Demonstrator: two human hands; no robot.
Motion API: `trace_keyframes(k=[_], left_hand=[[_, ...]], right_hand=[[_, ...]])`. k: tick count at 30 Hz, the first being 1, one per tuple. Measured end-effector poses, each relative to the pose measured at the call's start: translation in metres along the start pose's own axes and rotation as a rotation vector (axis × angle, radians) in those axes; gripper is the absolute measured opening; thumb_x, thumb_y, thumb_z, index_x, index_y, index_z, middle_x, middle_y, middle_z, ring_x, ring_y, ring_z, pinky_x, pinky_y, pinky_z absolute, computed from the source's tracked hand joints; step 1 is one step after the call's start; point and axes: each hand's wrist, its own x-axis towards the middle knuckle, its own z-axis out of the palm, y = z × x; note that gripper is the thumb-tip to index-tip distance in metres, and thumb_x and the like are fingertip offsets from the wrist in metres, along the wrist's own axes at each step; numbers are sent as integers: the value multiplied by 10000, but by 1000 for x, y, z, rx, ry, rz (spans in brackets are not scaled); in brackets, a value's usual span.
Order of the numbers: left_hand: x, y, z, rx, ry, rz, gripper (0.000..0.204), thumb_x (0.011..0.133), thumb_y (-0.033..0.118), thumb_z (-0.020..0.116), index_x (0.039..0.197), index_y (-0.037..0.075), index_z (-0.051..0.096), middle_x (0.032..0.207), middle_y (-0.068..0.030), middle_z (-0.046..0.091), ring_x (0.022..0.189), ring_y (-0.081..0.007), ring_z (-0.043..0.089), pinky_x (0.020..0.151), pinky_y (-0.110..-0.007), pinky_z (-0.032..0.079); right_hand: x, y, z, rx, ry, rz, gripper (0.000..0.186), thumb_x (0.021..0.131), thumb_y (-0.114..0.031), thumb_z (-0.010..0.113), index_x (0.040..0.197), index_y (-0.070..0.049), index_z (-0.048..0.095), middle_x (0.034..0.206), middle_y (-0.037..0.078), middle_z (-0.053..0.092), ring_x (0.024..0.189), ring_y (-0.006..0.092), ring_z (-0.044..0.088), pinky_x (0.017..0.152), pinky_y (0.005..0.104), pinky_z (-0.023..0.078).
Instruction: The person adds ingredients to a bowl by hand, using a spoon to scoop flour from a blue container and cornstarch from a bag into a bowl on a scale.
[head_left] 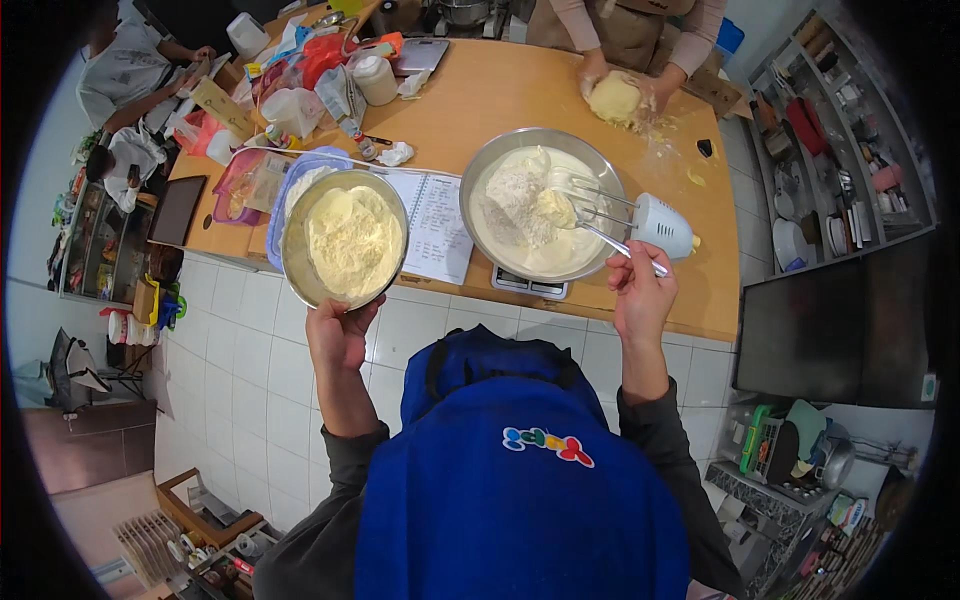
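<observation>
Two hands work: left hand (pixel 338 335) grips the flour bowl (pixel 345 238), right hand (pixel 640 290) pinches a spoon (pixel 600 237) over the batter bowl (pixel 540 205).

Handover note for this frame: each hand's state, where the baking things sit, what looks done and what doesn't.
Left hand: holds a small metal bowl of flour by its near rim, lifted at the counter edge.
Right hand: grips a spoon whose tip is in the large mixing bowl, which sits on a kitchen scale.
Beside it: white hand mixer with its beaters resting in the bowl; open notebook between the bowls.
Done: some flour lies on the batter.
Left: that flour is unmixed; small bowl still holds plenty.
</observation>
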Motion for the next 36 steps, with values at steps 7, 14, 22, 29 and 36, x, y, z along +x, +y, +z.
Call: trace_keyframes(k=[7, 14, 22, 29, 36], left_hand=[[-3, 1, 1, 16, -12, 23, 537, 661, 1, 331, 1185, -107, 288, 984, -256, 524, 742, -344, 604, 616, -323, 553], [-4, 1, 4, 5, 6, 19, 538, 658, 1, 341, 1183, -108, 291, 983, -253, 525, 740, -345, 603, 613, -321, 551], [1, -1, -5, -10, -3, -12, 531, 659, 5, 344, 1177, -106, 302, 977, -251, 530, 744, -342, 605, 619, -315, 551], [-3, 2, 2, 10, 17, 0, 525, 666, 14, 348, 1176, -104, 304, 985, -248, 531, 747, -347, 604, 634, -326, 547], [2, -2, -6, 6, 4, -6, 522, 667, 19, 349, 1170, -112, 307, 1004, -249, 521, 764, -349, 598, 666, -344, 540]], right_hand=[[-5, 0, 2, 21, 1, -9, 108, 828, -107, 533, 849, -2, 522, 633, 106, 581, 446, 110, 477, 423, 210, 380], [-8, 1, 4, -16, -3, -19, 130, 833, -113, 530, 879, 6, 504, 658, 116, 586, 461, 114, 489, 441, 224, 383], [-7, 6, 2, 15, 6, 18, 141, 832, -112, 530, 893, 10, 493, 668, 125, 589, 465, 118, 493, 449, 237, 390], [-4, 9, 3, 27, 10, 44, 129, 831, -114, 529, 878, 3, 499, 660, 119, 589, 463, 115, 492, 440, 237, 393], [-2, 11, 3, 41, -3, 41, 122, 828, -113, 534, 869, -2, 507, 653, 115, 591, 457, 114, 492, 431, 235, 390]])
